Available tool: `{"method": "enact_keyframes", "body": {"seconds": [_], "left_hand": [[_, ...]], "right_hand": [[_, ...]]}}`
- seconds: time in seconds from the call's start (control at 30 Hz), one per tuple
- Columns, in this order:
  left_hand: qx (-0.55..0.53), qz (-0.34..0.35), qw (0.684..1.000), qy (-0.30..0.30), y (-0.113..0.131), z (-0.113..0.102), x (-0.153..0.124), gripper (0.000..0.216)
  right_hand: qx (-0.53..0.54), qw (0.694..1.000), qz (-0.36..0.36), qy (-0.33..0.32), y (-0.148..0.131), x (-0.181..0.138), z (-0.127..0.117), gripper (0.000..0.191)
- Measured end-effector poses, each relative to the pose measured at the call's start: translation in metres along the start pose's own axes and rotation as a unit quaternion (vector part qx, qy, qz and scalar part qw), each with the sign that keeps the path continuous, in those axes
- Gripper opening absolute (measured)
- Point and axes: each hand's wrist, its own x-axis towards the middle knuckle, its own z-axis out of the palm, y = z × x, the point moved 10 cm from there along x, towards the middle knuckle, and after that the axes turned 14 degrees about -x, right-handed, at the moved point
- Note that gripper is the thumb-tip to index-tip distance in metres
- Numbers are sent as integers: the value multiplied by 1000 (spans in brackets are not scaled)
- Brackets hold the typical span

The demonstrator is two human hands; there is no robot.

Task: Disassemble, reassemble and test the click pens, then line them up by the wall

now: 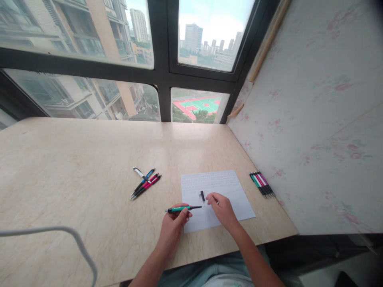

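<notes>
A green click pen (179,209) lies across the fingers of my left hand (174,225), closed around its barrel. Its thin dark front part points right, over a sheet of handwritten paper (239,207). My right hand (222,207) hovers just right of the pen's tip, fingers curled and pinched together. A small pale bit shows at those fingers, too small to name. Between the hands, a little farther off, a short black pen grip (202,195) lies on the paper. Beside the grip is a tiny metallic piece (200,195).
Several pens (146,185), pink, blue and white, lie in a loose pile left of the paper. A neat row of pens (262,184) sits by the papered wall (314,139). A grey cable (68,230) arches at the lower left above the marbled tabletop (74,167).
</notes>
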Motion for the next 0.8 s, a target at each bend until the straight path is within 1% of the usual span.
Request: {"method": "enact_keyframes", "body": {"seconds": [0.07,0.13,0.23,0.3,0.37,0.5,0.57,0.8], "left_hand": [[11,5,1000,-7,0,1,0,34],[16,9,1000,-12,0,1,1,33],[9,2,1000,-17,-2,2,1,31],[2,-7,1000,-20,-3,3,1,31],[-5,-15,1000,-18,-4,4,0,31],[-12,-27,1000,-7,-6,3,-1,32],[-16,-29,999,-4,-6,3,-2,33],[6,-16,1000,0,-2,4,-3,36]], "right_hand": [[64,996,2,-56,-4,-5,11,44],[97,991,-1,-95,-10,-11,19,46],[94,988,-20,-118,-19,-15,25,47],[89,989,-27,-111,-23,-17,23,46],[80,992,-38,-88,-26,-17,17,45],[48,994,-87,-39,-36,-20,7,40],[46,993,-100,-30,-38,-22,5,38],[60,995,-71,-39,-30,-22,9,40]]}}
